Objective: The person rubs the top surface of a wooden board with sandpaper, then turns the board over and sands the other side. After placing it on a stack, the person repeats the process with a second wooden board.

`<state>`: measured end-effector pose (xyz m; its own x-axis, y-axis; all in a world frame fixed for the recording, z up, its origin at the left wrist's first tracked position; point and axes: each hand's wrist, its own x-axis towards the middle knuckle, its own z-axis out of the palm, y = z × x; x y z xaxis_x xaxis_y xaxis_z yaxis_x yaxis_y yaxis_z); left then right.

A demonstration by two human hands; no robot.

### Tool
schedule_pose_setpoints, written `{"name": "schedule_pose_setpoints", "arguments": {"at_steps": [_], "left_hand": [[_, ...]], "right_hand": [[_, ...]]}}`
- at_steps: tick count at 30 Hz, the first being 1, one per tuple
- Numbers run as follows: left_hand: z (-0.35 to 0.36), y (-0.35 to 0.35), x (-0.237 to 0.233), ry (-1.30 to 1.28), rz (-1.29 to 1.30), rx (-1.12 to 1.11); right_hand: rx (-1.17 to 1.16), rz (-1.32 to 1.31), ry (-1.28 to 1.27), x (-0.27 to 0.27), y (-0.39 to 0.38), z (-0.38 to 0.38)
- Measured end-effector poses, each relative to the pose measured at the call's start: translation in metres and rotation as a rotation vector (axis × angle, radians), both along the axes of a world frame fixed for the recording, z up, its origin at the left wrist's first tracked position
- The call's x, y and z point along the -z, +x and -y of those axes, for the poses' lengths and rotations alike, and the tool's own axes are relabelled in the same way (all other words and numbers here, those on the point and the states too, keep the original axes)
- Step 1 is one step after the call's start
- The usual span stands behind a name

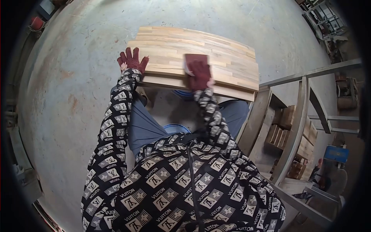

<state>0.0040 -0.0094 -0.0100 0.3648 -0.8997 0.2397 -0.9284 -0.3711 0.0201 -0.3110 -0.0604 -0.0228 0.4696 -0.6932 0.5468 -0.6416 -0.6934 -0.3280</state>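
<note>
A pale wooden board [228,58] made of glued strips lies in front of me, on top of another board [232,92] whose front edge shows beneath it. My left hand [132,60], in a dark red knitted glove, rests with fingers spread at the left end of the top board. My right hand [199,75], gloved the same way and slightly blurred, presses a reddish-brown sheet of sandpaper [189,58] onto the board's surface near its middle. The fingers of that hand lie over the sheet and partly hide it.
A metal frame rack [301,116] stands close on my right, with wooden blocks [288,118] stacked inside it. Below the boards, between my legs, a blue round rim [176,127] shows. Concrete floor [69,96] extends left and ahead. A red object [36,24] is at the far left.
</note>
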Motion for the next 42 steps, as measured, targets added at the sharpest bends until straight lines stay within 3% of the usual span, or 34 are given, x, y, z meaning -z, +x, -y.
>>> {"name": "schedule_pose_setpoints", "arguments": {"at_steps": [2,3,5,6,9,13,14,15,16,18,21,24,27,29,32,34,35,36,37,38,39,40,42], "left_hand": [[-0.001,-0.002,-0.004,-0.006,-0.018,0.002],[-0.002,-0.003,-0.006,-0.016,-0.026,0.014],[-0.003,-0.005,-0.007,-0.035,-0.026,0.018],[-0.004,-0.005,-0.007,-0.057,-0.016,0.028],[-0.004,-0.004,-0.005,-0.055,-0.037,0.024],[-0.004,-0.003,-0.008,-0.055,-0.044,0.02],[-0.004,-0.003,-0.009,-0.061,-0.031,0.025],[-0.006,-0.003,-0.009,-0.067,-0.047,0.038],[-0.005,-0.003,-0.01,-0.075,-0.06,0.054],[-0.005,-0.001,-0.003,-0.158,-0.011,0.089],[-0.005,-0.002,0.0,-0.208,0.031,0.104],[-0.006,-0.005,-0.006,-0.21,-0.021,0.104],[-0.008,-0.008,-0.012,-0.17,-0.064,0.086],[-0.008,-0.009,-0.014,-0.193,-0.05,0.085],[-0.01,-0.011,-0.017,-0.19,-0.077,0.075],[-0.01,-0.013,-0.026,-0.135,-0.118,0.058],[-0.012,-0.013,-0.028,-0.142,-0.12,0.066],[-0.013,-0.013,-0.028,-0.145,-0.119,0.077],[-0.015,-0.014,-0.029,-0.174,-0.087,0.088],[-0.015,-0.015,-0.03,-0.2,-0.054,0.103],[-0.016,-0.016,-0.034,-0.182,-0.081,0.109],[-0.016,-0.016,-0.036,-0.134,-0.115,0.1],[-0.014,-0.013,-0.024,-0.226,-0.023,0.109]], "right_hand": [[0.149,0.06,-0.025,0.029,-0.07,0.034],[0.267,0.088,-0.075,0.006,-0.097,0.033],[0.41,0.043,-0.222,0.025,-0.173,0.065],[0.518,-0.069,-0.037,0.018,-0.201,0.07],[0.666,-0.216,0.022,-0.006,-0.204,0.073],[0.462,-0.242,-0.158,0.016,-0.081,0.054],[0.307,-0.063,-0.079,0.002,-0.031,0.036],[0.231,0.144,0.401,0.026,0.002,0.018],[0.238,0.166,0.391,0.043,0.025,0.008],[-0.094,-0.035,-0.02,-0.014,0.068,-0.031],[-0.209,-0.025,0.108,-0.029,0.051,-0.025],[0.051,0.004,-0.03,0.01,-0.022,0.016],[0.331,-0.038,-0.147,0.002,-0.122,0.043],[0.388,-0.041,-0.159,-0.01,-0.17,0.056],[0.576,-0.136,-0.068,-0.001,-0.165,0.062],[0.565,-0.04,-0.284,0.021,-0.105,0.053],[0.461,-0.037,-0.327,0.003,-0.063,0.037],[0.364,-0.058,-0.182,-0.008,-0.027,0.023],[0.226,-0.008,-0.234,0.011,0.003,0.017],[0.092,-0.139,-0.035,-0.007,0.034,0.001],[-0.035,-0.051,-0.219,0.03,0.058,-0.003],[-0.154,-0.111,-0.027,-0.011,0.069,-0.025],[-0.196,-0.11,-0.05,-0.003,0.071,-0.021]]}}
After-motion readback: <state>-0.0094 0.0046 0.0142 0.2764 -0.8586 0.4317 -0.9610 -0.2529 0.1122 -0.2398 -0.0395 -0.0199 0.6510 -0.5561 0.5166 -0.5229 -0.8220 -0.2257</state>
